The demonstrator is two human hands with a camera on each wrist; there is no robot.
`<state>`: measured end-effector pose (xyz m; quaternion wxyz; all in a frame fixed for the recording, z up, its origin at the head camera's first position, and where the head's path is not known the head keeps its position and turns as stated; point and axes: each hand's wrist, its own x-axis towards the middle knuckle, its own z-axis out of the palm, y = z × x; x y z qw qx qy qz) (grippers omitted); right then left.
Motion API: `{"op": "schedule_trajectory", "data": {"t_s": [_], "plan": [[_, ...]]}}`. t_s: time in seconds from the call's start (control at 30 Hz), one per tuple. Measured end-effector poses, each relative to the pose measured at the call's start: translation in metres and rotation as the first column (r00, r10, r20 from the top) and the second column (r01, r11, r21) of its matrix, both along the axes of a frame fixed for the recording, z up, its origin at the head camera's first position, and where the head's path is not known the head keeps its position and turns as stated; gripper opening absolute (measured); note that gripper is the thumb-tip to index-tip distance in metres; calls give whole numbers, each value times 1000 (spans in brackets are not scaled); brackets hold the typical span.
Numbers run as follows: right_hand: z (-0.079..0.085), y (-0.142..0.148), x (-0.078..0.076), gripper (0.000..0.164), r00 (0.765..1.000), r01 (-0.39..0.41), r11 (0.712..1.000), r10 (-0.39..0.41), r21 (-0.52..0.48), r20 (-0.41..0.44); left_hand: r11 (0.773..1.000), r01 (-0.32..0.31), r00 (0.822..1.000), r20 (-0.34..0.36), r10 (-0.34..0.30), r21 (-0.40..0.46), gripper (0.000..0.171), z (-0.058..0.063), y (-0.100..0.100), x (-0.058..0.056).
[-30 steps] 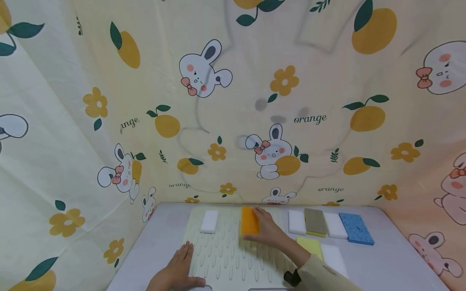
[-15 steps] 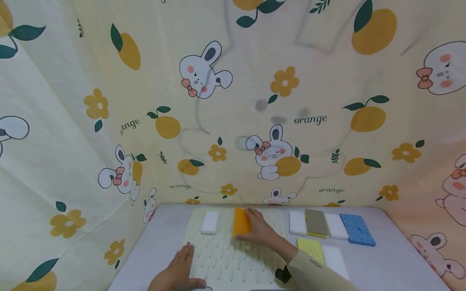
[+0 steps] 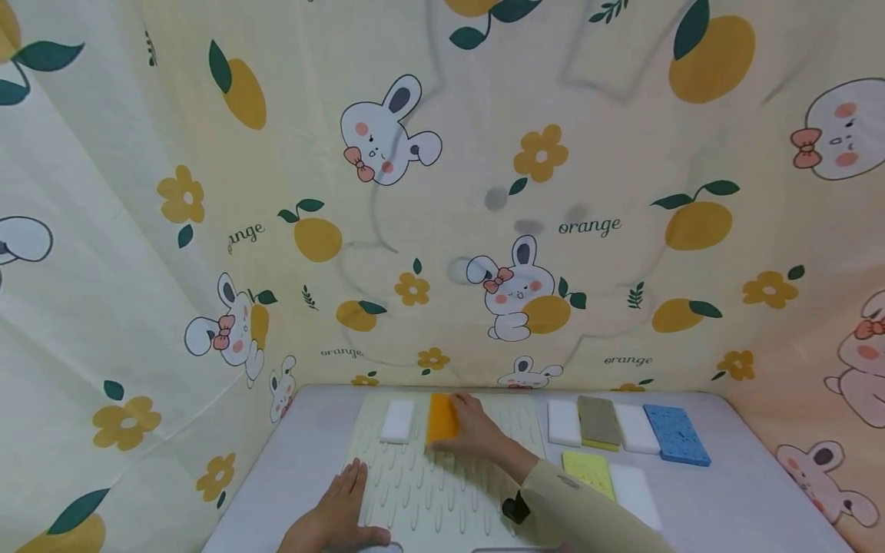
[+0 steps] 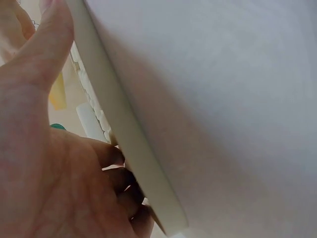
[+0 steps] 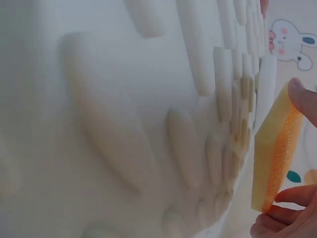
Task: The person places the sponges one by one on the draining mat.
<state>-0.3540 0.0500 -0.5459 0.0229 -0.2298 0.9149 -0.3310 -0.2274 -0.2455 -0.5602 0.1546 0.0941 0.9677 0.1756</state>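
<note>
My right hand [image 3: 482,434] grips an orange sponge [image 3: 440,420] over the far middle of a pale board with raised ridges [image 3: 439,499]. In the right wrist view the sponge [image 5: 277,153] shows an orange layer and a pale yellow one, pinched by its ends between thumb and fingers, close over the ridges. A white block [image 3: 397,422] lies on the board's far left, just left of the sponge. With straight fingers, my left hand [image 3: 332,511] rests on the board's left edge, thumb spread toward the near side. The left wrist view shows the board's thick rim [image 4: 126,124] against that hand.
Right of the board stand a white block [image 3: 564,423], a grey-topped yellow sponge [image 3: 599,421], another white block [image 3: 637,428] and a blue sponge [image 3: 677,435]. Nearer lie a yellow sponge [image 3: 588,472] and a white block [image 3: 637,495]. A printed curtain [image 3: 442,192] encloses the table.
My right hand has carried the orange sponge leftward across the board, closer to the white block. My left hand has stayed at the board's left edge.
</note>
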Motion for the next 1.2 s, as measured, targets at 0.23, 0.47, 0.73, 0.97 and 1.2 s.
{"op": "schedule_trajectory", "data": {"t_s": [0.23,0.47,0.73,0.97,1.2], "plan": [[-3,-11,-7,115,998,18,999,-20,34,64,1000,-5,1000,2,5,-5,133,3,0,1],[-2,-20,-12,113,997,32,998,-35,50,75,1000,2,1000,5,-2,-5,132,7,1,2],[0,-28,-16,114,996,43,996,-49,79,78,1000,-3,1000,8,3,11,132,4,0,1],[-5,-33,-23,115,997,34,991,-42,129,59,1000,8,1000,-6,-8,4,132,0,-2,0],[-7,-35,-26,115,996,31,989,-43,146,83,1000,-15,1000,17,15,-3,132,0,0,-2]]}}
